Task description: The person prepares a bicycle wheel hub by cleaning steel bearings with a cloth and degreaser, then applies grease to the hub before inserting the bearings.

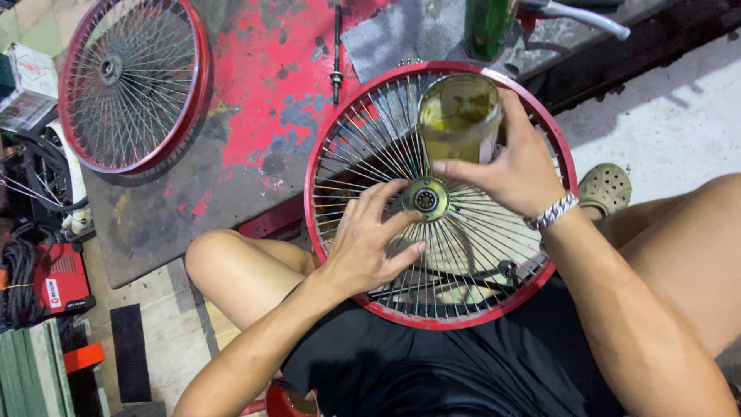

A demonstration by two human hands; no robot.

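Floor: worn red plate, second wheel [133, 81] lying far left.
Wheel [440, 194]: resting on lap; stiff rim, thin spokes, probably light.
Left hand [369, 245]: fingers spreading over spokes beside hub [425, 199].
Right hand [517, 166]: gripping grease jar [458, 116], likely slippery.

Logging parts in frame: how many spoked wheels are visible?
2. One red-rimmed wheel rests on the person's lap under both hands; a second wheel lies flat on the red metal plate, upper left. Others may lie out of view.
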